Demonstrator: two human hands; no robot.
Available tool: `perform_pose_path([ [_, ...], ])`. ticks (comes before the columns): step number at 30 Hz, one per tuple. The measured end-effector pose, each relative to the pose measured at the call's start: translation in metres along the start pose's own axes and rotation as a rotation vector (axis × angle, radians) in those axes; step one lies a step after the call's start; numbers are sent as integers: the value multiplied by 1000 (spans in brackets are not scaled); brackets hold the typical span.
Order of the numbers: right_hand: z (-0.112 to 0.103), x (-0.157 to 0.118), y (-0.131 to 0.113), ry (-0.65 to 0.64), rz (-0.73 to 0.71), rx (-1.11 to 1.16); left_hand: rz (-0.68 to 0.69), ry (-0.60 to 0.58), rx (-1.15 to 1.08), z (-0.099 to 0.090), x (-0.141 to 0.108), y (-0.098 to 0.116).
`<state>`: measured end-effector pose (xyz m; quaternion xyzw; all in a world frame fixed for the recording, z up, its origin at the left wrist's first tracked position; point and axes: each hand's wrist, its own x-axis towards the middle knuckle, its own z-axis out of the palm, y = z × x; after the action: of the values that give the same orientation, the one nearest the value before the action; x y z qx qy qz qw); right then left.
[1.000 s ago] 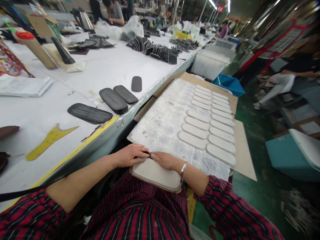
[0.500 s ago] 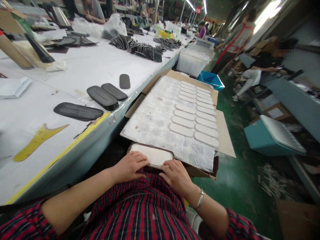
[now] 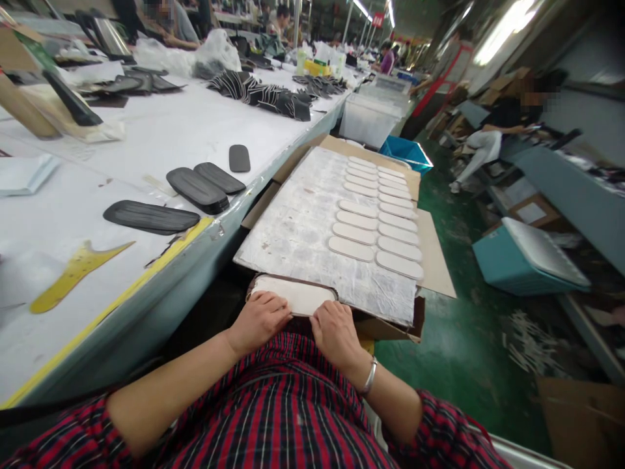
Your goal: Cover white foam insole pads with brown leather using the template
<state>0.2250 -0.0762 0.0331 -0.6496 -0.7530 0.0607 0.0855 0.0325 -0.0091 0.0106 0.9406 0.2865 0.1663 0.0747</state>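
Note:
A white oblong panel with rounded ends and a dark edging (image 3: 299, 293) lies close in front of my body, at the near edge of the board. My left hand (image 3: 262, 320) grips its near left edge, with the fingers curled over the top. On the near right edge, my right hand (image 3: 336, 331) presses with bent fingers. Both thumbs and the panel's underside are hidden. Just beyond is a whitish board (image 3: 288, 225) carrying two columns of pale oval pieces (image 3: 350, 249) with thin dark rims.
On the white table (image 3: 122, 156) to the left lie stacks of dark oval pieces (image 3: 151, 216) and a yellow template (image 3: 75, 277). Cardboard (image 3: 434, 260) surrounds the board. A blue crate (image 3: 406, 154) stands beyond, and a teal box (image 3: 530, 260) at right. Other people sit and stand farther off.
My right hand has shifted slightly left and its fingers are drawn closer together on the panel edge. The whole view has moved a little; both hands stay on the panel.

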Motion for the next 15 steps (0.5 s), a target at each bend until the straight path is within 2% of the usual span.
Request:
perform_pose_path([
  [3,-3,9,-8,-77,78,-55,-70,46,14,3,6,5],
  [6,-9,18,-16,-169,129,-114,-155,24,27,1,13,8],
  [10,-19,26,-17,-138,261,-169,-272,-57,15,0,19,12],
  [12,-20,30,-10,-94,218,-138,-304,-55,-5,2,19,14],
  [15,-12,36,3,-100,28,-54,-337,59,-86,2,12,14],
])
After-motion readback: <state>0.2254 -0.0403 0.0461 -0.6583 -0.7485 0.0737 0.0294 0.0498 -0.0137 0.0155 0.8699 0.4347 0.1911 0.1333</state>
